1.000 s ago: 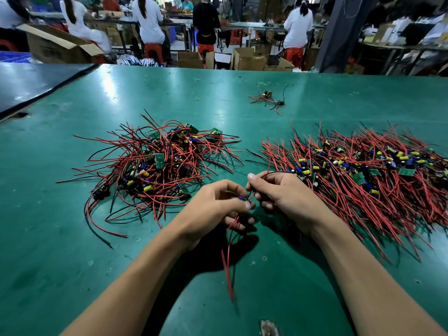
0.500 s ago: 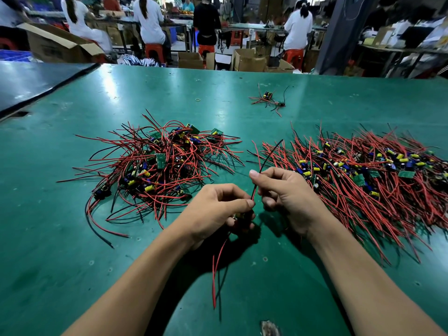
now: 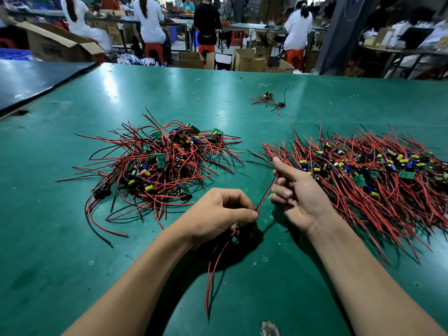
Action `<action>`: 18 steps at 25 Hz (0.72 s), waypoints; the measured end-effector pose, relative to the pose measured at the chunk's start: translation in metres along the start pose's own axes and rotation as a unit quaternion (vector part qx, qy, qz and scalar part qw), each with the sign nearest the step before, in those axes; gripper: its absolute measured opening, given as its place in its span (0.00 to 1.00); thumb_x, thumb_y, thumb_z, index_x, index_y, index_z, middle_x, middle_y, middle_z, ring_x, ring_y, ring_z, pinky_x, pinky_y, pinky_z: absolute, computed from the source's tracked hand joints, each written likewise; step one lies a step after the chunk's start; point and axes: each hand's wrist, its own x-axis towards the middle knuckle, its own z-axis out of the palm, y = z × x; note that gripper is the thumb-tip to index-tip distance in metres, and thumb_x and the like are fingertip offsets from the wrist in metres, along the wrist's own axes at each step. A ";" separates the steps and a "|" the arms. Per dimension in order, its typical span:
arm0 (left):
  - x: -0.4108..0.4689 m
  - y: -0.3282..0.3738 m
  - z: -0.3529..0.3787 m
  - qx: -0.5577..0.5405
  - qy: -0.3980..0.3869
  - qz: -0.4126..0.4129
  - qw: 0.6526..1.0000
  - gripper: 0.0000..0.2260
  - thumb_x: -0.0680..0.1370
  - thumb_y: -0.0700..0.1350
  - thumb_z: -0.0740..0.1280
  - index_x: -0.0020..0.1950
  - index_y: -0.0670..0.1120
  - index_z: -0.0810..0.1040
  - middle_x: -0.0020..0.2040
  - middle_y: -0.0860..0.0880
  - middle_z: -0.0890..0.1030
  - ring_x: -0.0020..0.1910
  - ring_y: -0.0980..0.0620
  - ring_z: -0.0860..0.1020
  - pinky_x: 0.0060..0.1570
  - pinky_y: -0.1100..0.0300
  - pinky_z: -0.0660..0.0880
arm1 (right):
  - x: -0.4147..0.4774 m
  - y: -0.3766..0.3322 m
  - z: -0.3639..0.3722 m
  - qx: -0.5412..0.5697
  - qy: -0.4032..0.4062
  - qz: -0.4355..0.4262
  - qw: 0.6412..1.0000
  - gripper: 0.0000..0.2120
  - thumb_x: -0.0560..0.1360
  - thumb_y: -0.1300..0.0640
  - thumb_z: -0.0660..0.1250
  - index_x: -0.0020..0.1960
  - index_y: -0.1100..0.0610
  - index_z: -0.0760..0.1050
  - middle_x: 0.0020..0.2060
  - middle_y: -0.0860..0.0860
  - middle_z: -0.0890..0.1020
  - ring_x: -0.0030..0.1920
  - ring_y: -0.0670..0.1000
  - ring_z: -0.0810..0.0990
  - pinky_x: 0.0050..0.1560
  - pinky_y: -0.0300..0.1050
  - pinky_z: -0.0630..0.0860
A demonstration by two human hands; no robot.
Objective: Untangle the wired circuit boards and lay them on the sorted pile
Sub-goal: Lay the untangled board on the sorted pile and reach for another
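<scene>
**Q:** What carries everything?
**A:** A green desk point(image 3: 72, 238). Beyond its far edge stand cartons point(image 3: 247, 60), and people point(image 3: 150, 20) sit with their backs turned.

**Q:** Which heap is larger?
**A:** The sorted pile point(image 3: 378, 190), on the right. Its red and black wires lie roughly parallel, fanned toward the near side, and the boards run in a band through the middle. The tangle point(image 3: 157, 166), on the left, is smaller and its wires loop in all directions. Bare desk separates the two heaps.

**Q:** And the hands?
**A:** Both are raised over the desk between the heaps, near each other but not touching. The left hand point(image 3: 218, 214) is curled tight around a board point(image 3: 241, 224), most of which is hidden by the fingers. The right hand point(image 3: 300, 192), just beside the sorted pile's near-left edge, has its lower fingers curled round the far end of a wire point(image 3: 266, 194), with the forefinger raised.

**Q:** How does that wire run?
**A:** Taut, on a diagonal from the left thumb up to the right fingers. Other leads point(image 3: 213, 275) hang from the left hand toward the near edge.

**Q:** Anything smaller?
**A:** A stray bundle point(image 3: 268, 99) lies far back on the desk, well apart from both heaps. A small ring point(image 3: 198, 99) lies to its left.
</scene>
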 end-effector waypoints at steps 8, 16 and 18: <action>-0.001 -0.003 0.002 0.028 0.005 -0.021 0.999 0.04 0.75 0.42 0.73 0.43 0.42 0.85 0.34 0.47 0.82 0.34 0.50 0.76 0.42 0.56 0.71 | -0.001 0.004 0.002 -0.010 -0.027 0.031 0.999 0.18 0.80 0.49 0.66 0.35 0.56 0.68 0.22 0.46 0.65 0.15 0.42 0.59 0.15 0.34 0.56; 0.002 -0.002 0.002 -0.112 0.067 -0.049 0.990 0.10 0.78 0.38 0.67 0.37 0.44 0.80 0.29 0.44 0.78 0.24 0.49 0.77 0.25 0.65 0.71 | -0.005 0.020 -0.003 -0.246 -0.176 -0.064 0.951 0.14 0.68 0.48 0.76 0.45 0.58 0.83 0.30 0.50 0.78 0.25 0.44 0.68 0.25 0.32 0.65; 0.003 -0.003 0.000 -0.119 0.058 -0.048 0.990 0.11 0.78 0.38 0.67 0.35 0.45 0.80 0.29 0.44 0.78 0.25 0.49 0.76 0.26 0.64 0.71 | -0.004 0.021 -0.003 -0.247 -0.171 -0.061 0.952 0.11 0.66 0.49 0.78 0.41 0.56 0.84 0.31 0.52 0.79 0.24 0.44 0.68 0.25 0.32 0.65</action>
